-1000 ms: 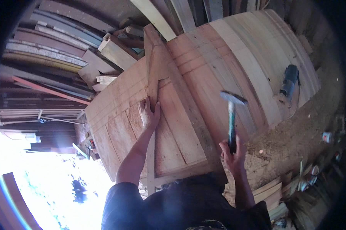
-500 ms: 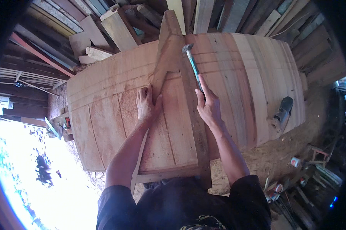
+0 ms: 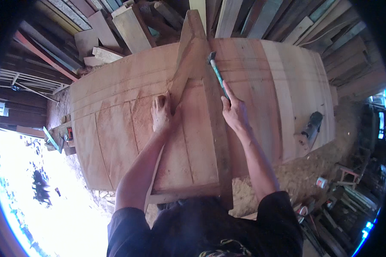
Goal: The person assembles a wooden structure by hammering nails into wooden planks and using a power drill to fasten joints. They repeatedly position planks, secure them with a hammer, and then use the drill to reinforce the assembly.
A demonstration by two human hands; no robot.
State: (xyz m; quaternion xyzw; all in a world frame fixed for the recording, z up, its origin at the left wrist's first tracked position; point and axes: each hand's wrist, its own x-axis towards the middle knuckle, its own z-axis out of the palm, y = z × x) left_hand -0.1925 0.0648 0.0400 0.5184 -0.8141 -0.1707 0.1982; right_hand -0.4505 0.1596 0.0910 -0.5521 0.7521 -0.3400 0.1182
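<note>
Teal-handled hammer with a dark metal head (image 3: 219,76) is lying in the grasp of the right hand (image 3: 235,113), over a broad panel of reddish and pale wooden planks (image 3: 253,103).
The hammer's head is pointing toward the panel's far edge and showing just beside the upper part of a long brown wooden beam (image 3: 215,132); whether it is touching the beam cannot be told. The right hand's fingers are wrapping the lower handle, the index finger stretching along it. To the beam's left, the left hand (image 3: 162,119) is gripping a small brown wooden piece (image 3: 160,100), its end peeking between the fingers. Farther right, a dark grey cylindrical power tool (image 3: 313,123) is resting on the pale planks.
</note>
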